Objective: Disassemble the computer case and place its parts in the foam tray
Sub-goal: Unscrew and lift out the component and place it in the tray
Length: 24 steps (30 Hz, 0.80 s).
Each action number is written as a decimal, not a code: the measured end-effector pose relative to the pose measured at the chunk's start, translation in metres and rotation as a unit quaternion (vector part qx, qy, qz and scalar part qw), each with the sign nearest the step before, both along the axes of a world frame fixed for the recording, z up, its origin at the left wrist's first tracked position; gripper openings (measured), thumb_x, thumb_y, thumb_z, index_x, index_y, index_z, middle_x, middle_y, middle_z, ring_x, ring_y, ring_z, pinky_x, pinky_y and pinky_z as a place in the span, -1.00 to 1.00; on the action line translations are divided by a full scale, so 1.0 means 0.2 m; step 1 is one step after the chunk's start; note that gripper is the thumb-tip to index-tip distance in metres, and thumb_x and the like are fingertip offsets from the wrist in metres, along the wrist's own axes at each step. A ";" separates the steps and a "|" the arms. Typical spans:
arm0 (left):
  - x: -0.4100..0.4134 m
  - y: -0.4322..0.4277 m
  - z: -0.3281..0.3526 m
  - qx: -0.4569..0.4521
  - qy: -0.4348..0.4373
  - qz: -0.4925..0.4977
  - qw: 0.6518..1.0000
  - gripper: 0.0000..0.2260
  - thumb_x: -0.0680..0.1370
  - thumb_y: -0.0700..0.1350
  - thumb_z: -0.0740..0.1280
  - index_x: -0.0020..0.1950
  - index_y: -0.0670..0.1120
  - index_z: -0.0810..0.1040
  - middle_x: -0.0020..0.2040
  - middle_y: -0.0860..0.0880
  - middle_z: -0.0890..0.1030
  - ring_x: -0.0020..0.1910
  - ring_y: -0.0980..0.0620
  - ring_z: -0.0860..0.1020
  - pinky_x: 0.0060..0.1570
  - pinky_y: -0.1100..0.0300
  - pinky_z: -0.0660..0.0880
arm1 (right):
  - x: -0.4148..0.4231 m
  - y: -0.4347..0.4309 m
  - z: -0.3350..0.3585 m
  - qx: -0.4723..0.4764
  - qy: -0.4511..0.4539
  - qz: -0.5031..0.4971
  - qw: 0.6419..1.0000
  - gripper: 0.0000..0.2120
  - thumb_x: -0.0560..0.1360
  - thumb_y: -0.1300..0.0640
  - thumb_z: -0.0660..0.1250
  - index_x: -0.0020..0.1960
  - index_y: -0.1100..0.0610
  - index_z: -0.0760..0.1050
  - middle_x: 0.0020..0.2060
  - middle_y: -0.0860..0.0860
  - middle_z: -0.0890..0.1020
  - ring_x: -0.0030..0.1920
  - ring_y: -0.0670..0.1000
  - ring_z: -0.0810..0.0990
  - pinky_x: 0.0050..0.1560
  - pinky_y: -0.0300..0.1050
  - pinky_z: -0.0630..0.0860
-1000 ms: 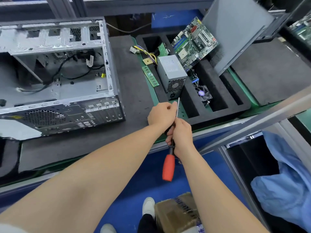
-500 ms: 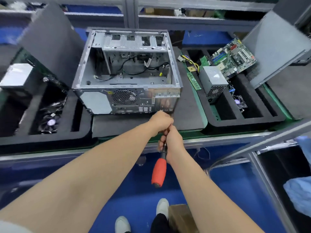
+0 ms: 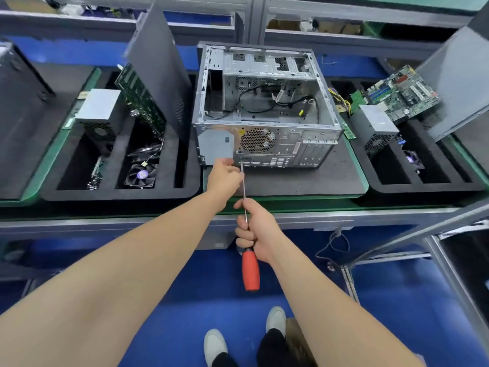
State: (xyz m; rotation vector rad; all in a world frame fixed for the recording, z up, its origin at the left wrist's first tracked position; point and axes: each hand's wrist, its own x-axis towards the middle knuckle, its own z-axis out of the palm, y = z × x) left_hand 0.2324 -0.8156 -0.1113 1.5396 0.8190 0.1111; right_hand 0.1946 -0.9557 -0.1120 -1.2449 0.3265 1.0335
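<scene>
Computer case (image 3: 267,123) on the desk (image 3: 370,217), rear toward you.
It lies open between the left foam tray (image 3: 119,194) and right foam tray (image 3: 423,187), handy for unloading. Your right hand (image 3: 258,231) has its fingers clamped on the screwdriver (image 3: 250,271); your left hand (image 3: 223,176) pinches the shaft, apparently steadying the tip.

Blue floor (image 3: 397,300) under metal-frame bench (image 3: 105,223) w/ green mat (image 3: 360,178); grey shelf rails (image 3: 344,11) at back.

Right hand (image 3: 255,231) grips screwdriver (image 3: 250,271); left hand (image 3: 225,176) pinches its shaft at computer case (image 3: 267,128)
</scene>
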 end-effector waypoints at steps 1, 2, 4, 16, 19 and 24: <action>0.00 0.03 0.01 0.008 -0.013 -0.001 1.000 -0.48 0.54 -0.29 0.43 0.45 -0.05 0.35 0.23 -0.04 0.55 0.15 -0.11 0.59 0.13 -0.02 0.57 | 0.00 0.01 0.00 -0.010 -0.013 -0.002 1.000 -0.87 0.59 0.06 0.26 0.08 0.05 0.52 -0.45 -0.01 0.34 -0.53 -0.05 0.12 -0.51 -0.22 0.06; 0.01 0.05 0.01 0.011 -0.028 -0.009 0.999 -0.39 0.53 -0.29 0.46 0.49 -0.02 0.30 0.31 -0.02 0.47 0.20 -0.08 0.54 0.15 0.03 0.52 | 0.00 0.01 0.00 -0.016 -0.025 -0.004 1.000 -0.87 0.59 0.07 0.25 0.08 0.06 0.53 -0.45 -0.01 0.35 -0.52 -0.05 0.13 -0.50 -0.22 0.06; 0.04 0.09 0.03 0.019 -0.051 -0.042 0.998 -0.28 0.51 -0.33 0.48 0.56 0.03 0.25 0.39 0.03 0.37 0.28 -0.02 0.44 0.24 0.05 0.45 | 0.02 0.01 0.01 -0.026 -0.048 0.000 0.999 -0.85 0.59 0.08 0.22 0.08 0.07 0.53 -0.45 0.00 0.37 -0.53 -0.04 0.15 -0.50 -0.21 0.08; 0.16 0.19 0.01 0.090 -0.044 -0.109 0.989 -0.50 0.46 -0.24 0.49 0.29 0.04 0.36 0.32 -0.02 0.42 0.17 -0.06 0.50 -0.04 0.17 0.38 | 0.09 0.00 0.00 -0.044 -0.101 0.032 0.993 -0.82 0.62 0.09 0.17 0.07 0.08 0.54 -0.45 0.03 0.39 -0.53 -0.03 0.18 -0.50 -0.21 0.12; 0.18 0.17 -0.01 0.105 -0.032 -0.099 0.989 -0.49 0.45 -0.20 0.51 0.29 0.05 0.35 0.31 -0.05 0.32 0.10 0.04 0.46 -0.04 0.25 0.35 | 0.08 0.00 0.01 -0.043 -0.108 0.033 0.993 -0.81 0.64 0.08 0.16 0.07 0.08 0.53 -0.45 0.03 0.40 -0.53 -0.03 0.18 -0.51 -0.21 0.13; 0.18 0.15 -0.05 0.139 -0.031 -0.084 0.986 -0.49 0.48 -0.11 0.51 0.26 0.15 0.30 0.26 -0.04 0.29 0.19 -0.05 0.42 0.14 0.13 0.37 | 0.08 0.00 0.02 0.002 -0.070 0.016 0.997 -0.81 0.67 0.08 0.22 0.11 0.09 0.59 -0.44 0.00 0.36 -0.54 -0.05 0.15 -0.55 -0.23 0.12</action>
